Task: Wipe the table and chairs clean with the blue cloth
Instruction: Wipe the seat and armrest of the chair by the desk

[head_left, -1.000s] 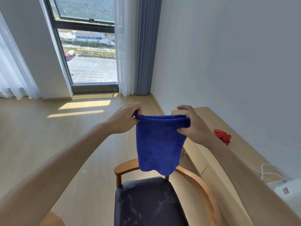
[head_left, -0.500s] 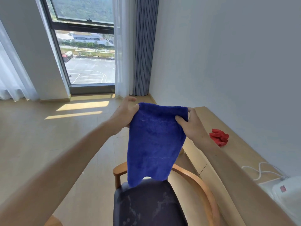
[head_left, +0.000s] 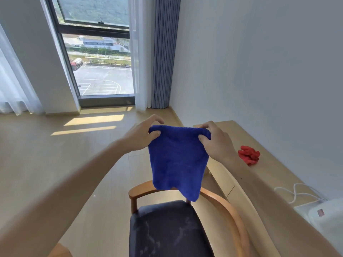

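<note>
The blue cloth (head_left: 178, 160) hangs folded in the air in front of me, held by its top edge. My left hand (head_left: 143, 135) pinches the top left corner and my right hand (head_left: 216, 141) pinches the top right corner. Below the cloth stands a wooden chair (head_left: 228, 204) with a curved backrest and a dark seat (head_left: 167, 230) marked with pale dusty smears. The cloth's lower edge hangs just above the backrest. The light wooden table (head_left: 274, 175) runs along the wall on the right.
A crumpled red cloth (head_left: 248, 154) lies on the table near the wall. A white device (head_left: 326, 217) with a white cable (head_left: 298, 191) sits at the table's near end. A window and curtains stand at the far side of the wooden floor.
The cloth was opened wider half a second ago, and is now folded shorter with its top edge level. My hands sit closer together and slightly higher.
</note>
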